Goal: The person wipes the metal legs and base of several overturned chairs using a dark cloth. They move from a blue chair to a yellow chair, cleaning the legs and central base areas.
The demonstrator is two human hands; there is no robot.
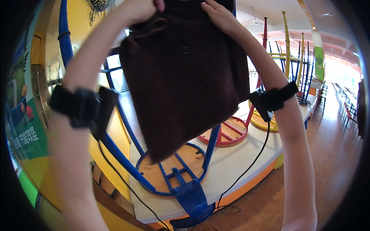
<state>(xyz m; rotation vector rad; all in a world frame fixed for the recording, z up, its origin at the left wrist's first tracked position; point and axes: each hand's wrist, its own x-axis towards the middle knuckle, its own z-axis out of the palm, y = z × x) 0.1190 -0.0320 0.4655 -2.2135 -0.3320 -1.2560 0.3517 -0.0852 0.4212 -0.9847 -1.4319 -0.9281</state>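
Observation:
A dark maroon cloth garment [185,75] hangs spread out in front of me, its lower corner above an upturned stool. My left hand [144,10] is closed on its upper left part, by a drawstring or loop of the same colour. At the upper right edge, my right hand [219,16] lies against the cloth with its fingertips on it; how firmly it grips is hard to see. Both forearms wear black straps with small devices and cables. Below the cloth, a blue metal stool [185,164] with a wooden seat stands upside down on a pale counter [231,173].
Upturned red [231,132] and yellow [261,119] stools stand farther along the counter. A green poster [29,127] bearing writing is on the left wall. A wire basket [101,4] hangs at upper left. Rows of chairs [348,114] stand in the hall at right.

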